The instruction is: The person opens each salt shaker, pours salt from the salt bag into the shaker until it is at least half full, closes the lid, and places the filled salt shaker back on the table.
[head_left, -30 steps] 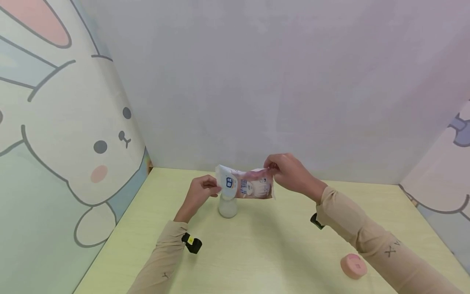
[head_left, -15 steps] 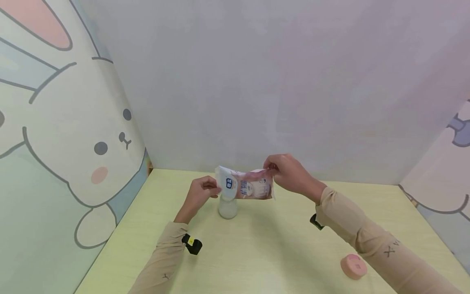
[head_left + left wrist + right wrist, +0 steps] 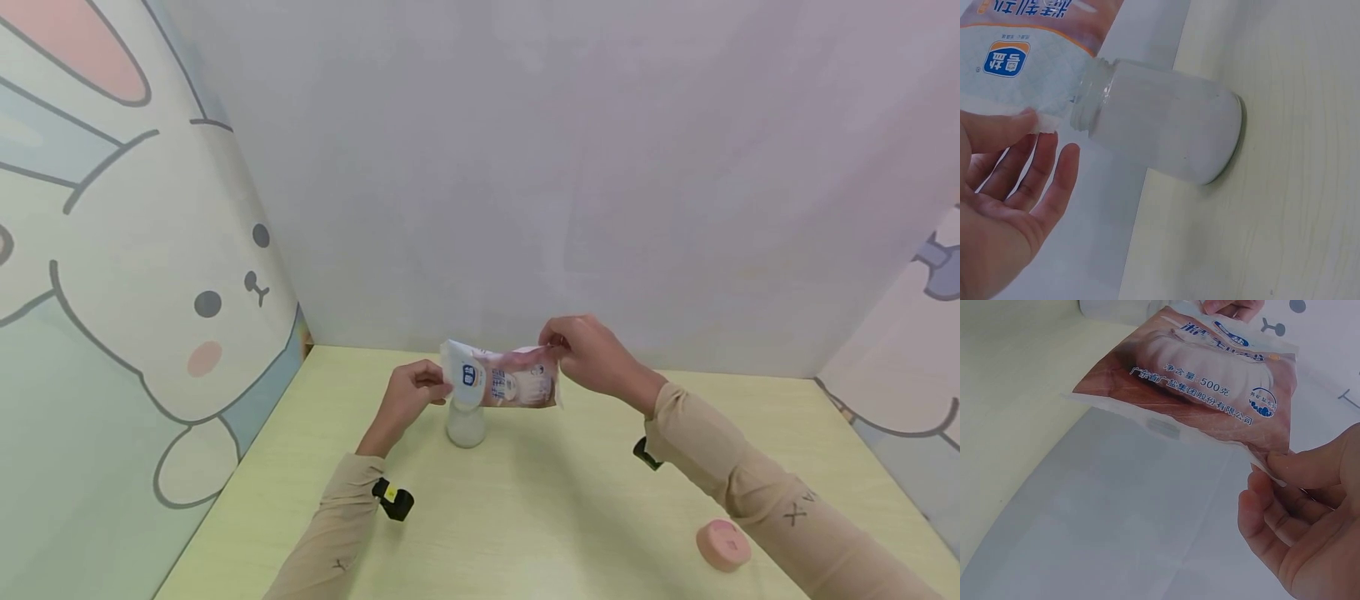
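A bag of salt [image 3: 517, 382], printed white, pink and brown, is held sideways above the table by both hands. At its white end, my left hand [image 3: 405, 402] pinches the lower corner between thumb and fingers. My right hand [image 3: 596, 354] pinches the upper corner of the brown end, which the right wrist view shows with the bag [image 3: 1204, 381] slanting. Under the white end stands a clear glass jar [image 3: 1166, 119], lidless and upright, looking whitish inside. In the left wrist view the bag's white end meets the jar's mouth; the exact opening is hidden.
A round pink lid [image 3: 723, 546] lies on the pale yellow table [image 3: 480, 517] at the front right, close to my right forearm. A plain grey wall [image 3: 480, 167] rises behind, and a rabbit-printed panel [image 3: 150, 275] stands on the left.
Hands, salt bag and jar hold almost the same positions. The whole head view has shifted down very slightly.
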